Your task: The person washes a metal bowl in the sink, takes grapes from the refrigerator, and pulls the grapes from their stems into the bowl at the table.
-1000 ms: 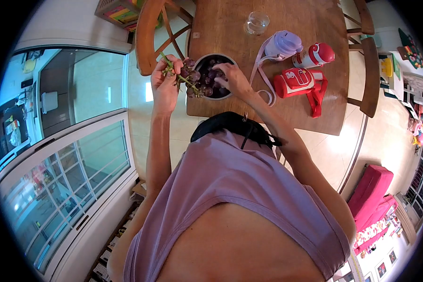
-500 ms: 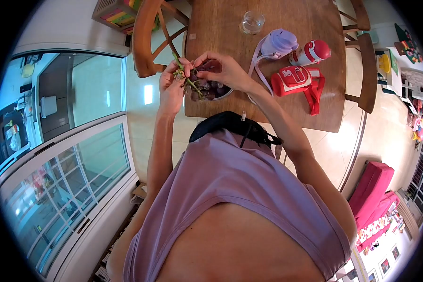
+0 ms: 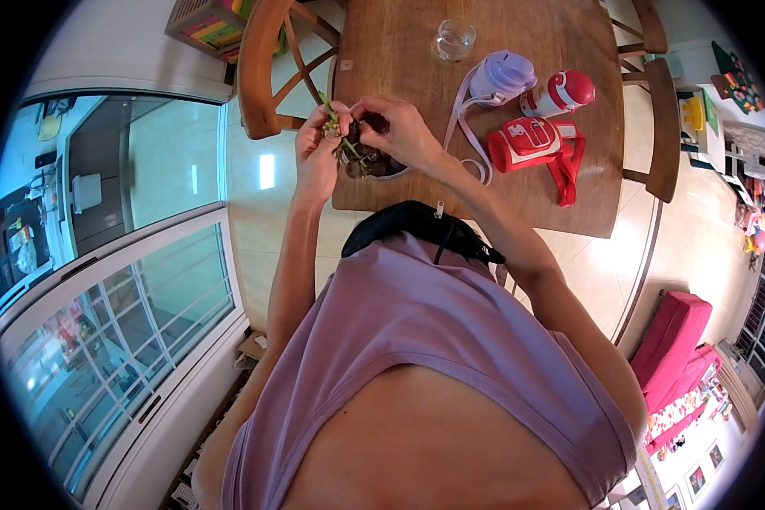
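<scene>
My left hand point(image 3: 318, 155) is closed around a green grape stem point(image 3: 329, 116), which sticks up above the fingers and trails down to the right. Dark red grapes point(image 3: 376, 160) lie in a bowl point(image 3: 394, 176) at the table's near left corner; only part of the bowl's rim shows. Over the bowl, my right hand point(image 3: 402, 134) has its fingers curled together at the grapes beside the stem. The fingertips hide what they hold, though it looks like a grape.
On the wooden table point(image 3: 399, 51) stand a glass of water point(image 3: 455, 40), a lilac bottle point(image 3: 503, 78) with a strap, a red-and-white bottle point(image 3: 559, 93) and a red bottle in a carrier point(image 3: 531, 144). Wooden chairs point(image 3: 259, 72) flank the table. A glass sliding door point(image 3: 119, 255) is at left.
My right hand has moved slightly left and its fingers have closed in toward the stem. My left hand still holds the stem, shifted a little right.
</scene>
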Demonstrator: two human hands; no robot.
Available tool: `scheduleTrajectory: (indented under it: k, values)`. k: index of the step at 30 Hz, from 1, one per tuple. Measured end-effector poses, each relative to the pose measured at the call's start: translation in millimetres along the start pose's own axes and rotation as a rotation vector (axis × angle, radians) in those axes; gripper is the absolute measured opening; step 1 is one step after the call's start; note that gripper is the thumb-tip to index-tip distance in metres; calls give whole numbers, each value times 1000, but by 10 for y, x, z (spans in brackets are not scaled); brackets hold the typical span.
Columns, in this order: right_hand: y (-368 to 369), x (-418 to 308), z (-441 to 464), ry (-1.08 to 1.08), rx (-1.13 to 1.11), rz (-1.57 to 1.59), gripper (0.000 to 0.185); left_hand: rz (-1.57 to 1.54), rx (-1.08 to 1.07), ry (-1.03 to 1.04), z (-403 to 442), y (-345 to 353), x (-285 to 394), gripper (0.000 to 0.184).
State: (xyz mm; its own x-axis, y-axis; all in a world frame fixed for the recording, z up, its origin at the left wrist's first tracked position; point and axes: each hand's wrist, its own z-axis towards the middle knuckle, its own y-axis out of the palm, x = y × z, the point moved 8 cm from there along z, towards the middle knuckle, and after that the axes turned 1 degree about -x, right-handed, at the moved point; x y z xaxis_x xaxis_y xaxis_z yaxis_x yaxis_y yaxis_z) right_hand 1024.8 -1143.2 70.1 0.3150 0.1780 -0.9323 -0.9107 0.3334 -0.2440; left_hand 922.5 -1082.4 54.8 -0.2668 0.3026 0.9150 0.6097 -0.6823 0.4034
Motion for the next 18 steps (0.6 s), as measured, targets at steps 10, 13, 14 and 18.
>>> scheduleTrajectory:
  k: [10,13,14,18]
  values:
    - [53,257,-36,84,40,195,16,-23,76,49,-36,-143,-7,15]
    - [47,587,-104,199,10,186,18,-55,55,90,-19,-177,62,16]
    - [52,740,-161,199,9,186,18,-99,21,123,-13,-173,95,17]
    - [244,1097,-407,145,-184,-276,31,-175,45,101,-13,-238,115,20]
